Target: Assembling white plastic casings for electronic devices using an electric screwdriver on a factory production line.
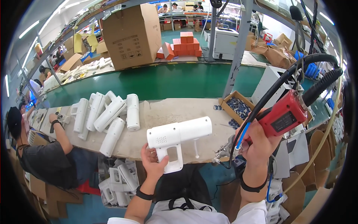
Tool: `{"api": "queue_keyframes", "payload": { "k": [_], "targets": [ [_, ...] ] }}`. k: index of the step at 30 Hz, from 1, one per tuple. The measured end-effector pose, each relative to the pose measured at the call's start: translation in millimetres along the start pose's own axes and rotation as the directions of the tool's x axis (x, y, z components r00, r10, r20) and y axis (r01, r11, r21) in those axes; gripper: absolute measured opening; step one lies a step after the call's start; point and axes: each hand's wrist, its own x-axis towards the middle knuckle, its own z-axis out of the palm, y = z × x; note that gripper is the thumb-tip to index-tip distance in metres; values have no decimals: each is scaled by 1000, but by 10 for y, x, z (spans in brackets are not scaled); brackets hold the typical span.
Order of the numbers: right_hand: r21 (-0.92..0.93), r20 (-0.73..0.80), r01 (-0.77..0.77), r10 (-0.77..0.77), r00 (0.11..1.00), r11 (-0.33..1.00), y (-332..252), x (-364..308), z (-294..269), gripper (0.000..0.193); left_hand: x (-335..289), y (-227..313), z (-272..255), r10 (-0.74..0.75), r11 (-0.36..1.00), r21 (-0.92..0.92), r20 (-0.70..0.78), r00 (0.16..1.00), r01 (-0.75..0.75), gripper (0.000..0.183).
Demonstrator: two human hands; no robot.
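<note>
White housing [179,131] points right, long axis rising slightly.

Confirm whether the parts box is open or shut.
Open: no flaps cover the parts box, and the small blue parts inside show from above.

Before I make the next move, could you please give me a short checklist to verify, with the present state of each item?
1. White housing held: ok, left grip is around its handle.
2. Red tool held: ok, in the right grip.
3. Metal nose apart from the held housing: ok, a gap shows.
4. Small blue parts all inside the cardboard box: not ok, some lie outside.
5. Screws seated in the held housing: cannot tell, the holes are too small here.
</note>
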Motion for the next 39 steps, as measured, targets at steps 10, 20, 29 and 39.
{"api": "queue_keyframes", "payload": {
  "k": [10,20,29,39],
  "targets": [
    [-82,66,39,-34,997,996,123,9,-49,25,-9,-23,89,-45,998,36,41,998,44,89],
    [-7,-10,5,-5,1000,1000,20,29,12,15,11,-97,-2,-51,996,-77,38,998,54,92],
    [-36,-11,13,-14,1000,999,-24,37,-42,16,46,-148,-138,-52,996,-76,-51,997,48,93],
    [-27,-20,-54,53,998,998,77,63,110,12,175,-199,314,-318,939,152,43,947,308,87]
  ]
}}
